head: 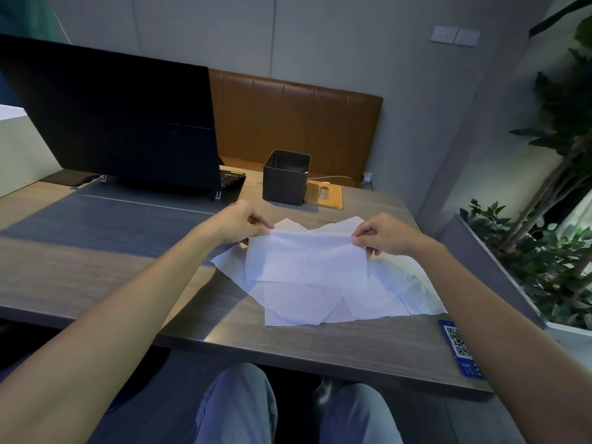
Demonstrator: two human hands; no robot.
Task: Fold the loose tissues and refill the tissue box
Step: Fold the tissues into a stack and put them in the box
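Currently left hand (pixel 238 223) and right hand (pixel 386 233) each pinch a top corner of one tissue (pixel 306 261), lifted over the loose pile (pixel 323 302) at near right. Tissue box (pixel 286 177) stands far, open-topped. Advice: match corners evenly before creasing.

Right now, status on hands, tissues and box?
Left hand and right hand pinch one tissue by its top corners, above the loose pile. Tissue box open, no tissue seen inside; lid beside it. Path to box unobstructed.
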